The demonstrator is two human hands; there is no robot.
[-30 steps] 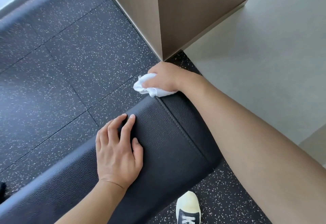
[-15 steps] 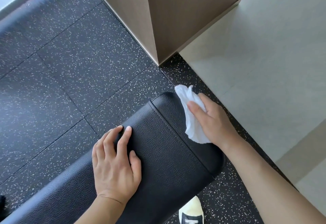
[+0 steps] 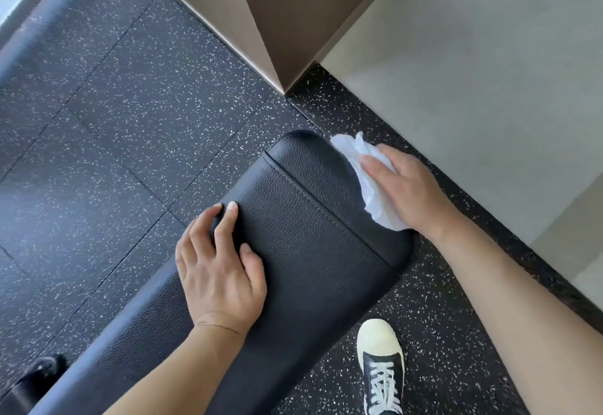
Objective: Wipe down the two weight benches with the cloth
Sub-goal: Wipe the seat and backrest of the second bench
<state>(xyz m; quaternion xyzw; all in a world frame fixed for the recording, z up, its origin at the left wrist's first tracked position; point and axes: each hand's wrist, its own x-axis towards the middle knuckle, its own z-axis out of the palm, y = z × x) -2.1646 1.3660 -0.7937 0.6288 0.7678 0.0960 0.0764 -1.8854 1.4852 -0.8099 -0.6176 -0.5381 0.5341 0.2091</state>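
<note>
The person is partway through wiping a weight bench (image 3: 310, 235), a black padded one running from about 7 o'clock up to its rounded end just right of the frame's centre. The right hand (image 3: 411, 192) presses a crumpled white cloth (image 3: 368, 183) against the end cap's side edge, at roughly 2 o'clock from the middle of the pad; its fingers lie fairly straight over the cloth, and whether the thumb pinches it underneath cannot be told. The left hand (image 3: 222, 267) rests flat on the pad's top near its 9 o'clock edge, fingers loosely spread and holding nothing, apparently steadying the body or the bench. A sneaker (image 3: 381, 365) stands on the speckled rubber floor (image 3: 114, 120) at 5 o'clock, just beside the bench. A tan pillar (image 3: 254, 16) rises at 12 o'clock, well apart from the pad. Judging by the cloth's place, the step in hand is cleaning the bench's rim around its end. The next move likely calls for carrying the cloth along the near side or back over the top, keeping pressure on the curved edge so the cloth does not bunch or slip off. No second bench is in view, so that part of the task seems still ahead.
</note>
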